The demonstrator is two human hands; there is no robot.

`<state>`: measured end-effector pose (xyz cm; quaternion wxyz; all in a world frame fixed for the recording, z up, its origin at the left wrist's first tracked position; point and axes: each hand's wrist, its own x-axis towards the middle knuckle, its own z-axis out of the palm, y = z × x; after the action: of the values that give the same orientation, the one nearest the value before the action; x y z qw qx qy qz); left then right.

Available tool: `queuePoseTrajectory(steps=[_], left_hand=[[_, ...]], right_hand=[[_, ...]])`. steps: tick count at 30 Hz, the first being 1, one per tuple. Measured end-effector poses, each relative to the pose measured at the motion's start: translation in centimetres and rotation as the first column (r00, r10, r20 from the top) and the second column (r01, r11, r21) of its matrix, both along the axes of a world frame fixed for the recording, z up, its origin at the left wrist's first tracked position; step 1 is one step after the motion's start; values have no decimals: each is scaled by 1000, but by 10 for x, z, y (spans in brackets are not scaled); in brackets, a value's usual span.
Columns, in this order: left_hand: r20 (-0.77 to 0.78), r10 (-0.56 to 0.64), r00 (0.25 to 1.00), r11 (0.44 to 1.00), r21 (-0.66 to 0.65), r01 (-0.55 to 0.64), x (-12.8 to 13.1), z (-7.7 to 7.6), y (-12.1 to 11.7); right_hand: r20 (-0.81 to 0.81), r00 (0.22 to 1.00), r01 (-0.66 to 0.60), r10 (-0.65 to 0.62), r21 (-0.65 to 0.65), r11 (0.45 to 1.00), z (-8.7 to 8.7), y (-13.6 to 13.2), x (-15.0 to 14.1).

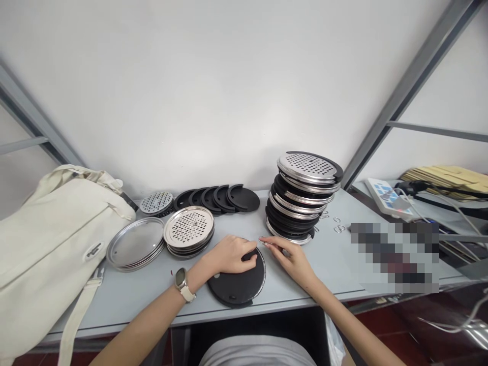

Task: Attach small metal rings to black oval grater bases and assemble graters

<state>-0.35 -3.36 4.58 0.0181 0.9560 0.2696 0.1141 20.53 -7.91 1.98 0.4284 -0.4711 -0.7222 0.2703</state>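
A round black disc (237, 287) with a thin shiny metal rim on its right lies near the table's front edge. My left hand (232, 254) rests over its upper part, fingers curled and gripping it near the far edge. Beside the disc's upper right edge, my right hand (285, 256) pinches a small metal wire ring (261, 241) between thumb and fingertips. Several similar wire rings (338, 229) are scattered to the right. Behind my right hand rises a tall stack of black and silver discs (299, 203), with a perforated metal plate (308, 168) on top.
Left of my hands are perforated metal plates (189, 227), plain metal plates (136, 241) and smaller perforated discs (156, 202). Overlapping black notched discs (242, 198) lie along the wall. A cream bag (61, 244) fills the left end. Yellow sheets (450, 178) and cables sit far right.
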Motion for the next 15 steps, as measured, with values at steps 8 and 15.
queuePoseTrajectory(steps=[8, 15], left_hand=[[10, -6, 1000, 1000, 23, 5, -1, -2, 1], [-3, 2, 1000, 1000, 15, -2, -1, -1, 1]], right_hand=[[-44, 997, 54, -55, -14, 998, -4, 2, 3], [-203, 979, 29, -35, -36, 999, 1, 3, 2]])
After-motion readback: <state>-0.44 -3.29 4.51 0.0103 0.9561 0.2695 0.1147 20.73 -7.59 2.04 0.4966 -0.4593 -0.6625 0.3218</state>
